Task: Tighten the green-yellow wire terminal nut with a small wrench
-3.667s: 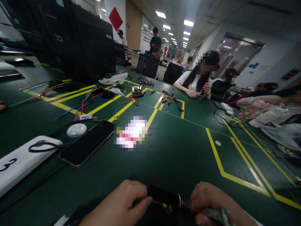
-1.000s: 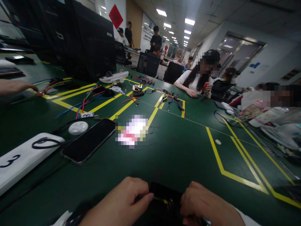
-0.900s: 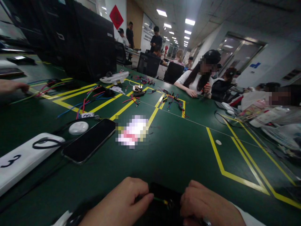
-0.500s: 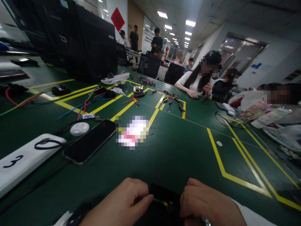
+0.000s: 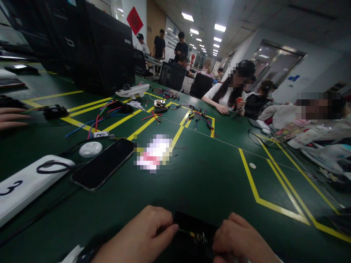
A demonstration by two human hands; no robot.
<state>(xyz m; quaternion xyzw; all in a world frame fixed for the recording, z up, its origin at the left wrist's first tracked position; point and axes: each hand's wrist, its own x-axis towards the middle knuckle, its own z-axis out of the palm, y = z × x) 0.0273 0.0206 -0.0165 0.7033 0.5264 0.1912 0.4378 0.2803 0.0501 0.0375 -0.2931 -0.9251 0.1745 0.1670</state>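
Observation:
At the bottom centre, my left hand [image 5: 149, 232] is closed, thumb and forefinger pinching a thin green wire [image 5: 184, 230] with a yellow piece at its end. Beside that end is a small shiny metal ring or fitting [image 5: 202, 237], too blurred to name. Both lie over a black object [image 5: 192, 218] between my hands, its lower part lost in shadow. To the right, my right hand [image 5: 241, 237] is curled shut at the black object's right edge. What its fingers hold, if anything, is hidden.
Ahead lie a phone [image 5: 105, 164], a round white case [image 5: 90, 149], a white power strip [image 5: 33, 186] and a pixelated bright item [image 5: 156, 151]. Wire bundles [image 5: 201, 118] sit farther back. Another person's hand [image 5: 11, 118] is at the left edge. A co-worker [image 5: 225, 95] sits opposite.
My right hand has shifted slightly right and away from the metal fitting, which shows more now. Another person's hand has come in at the left edge, by the wires. My left hand stays put.

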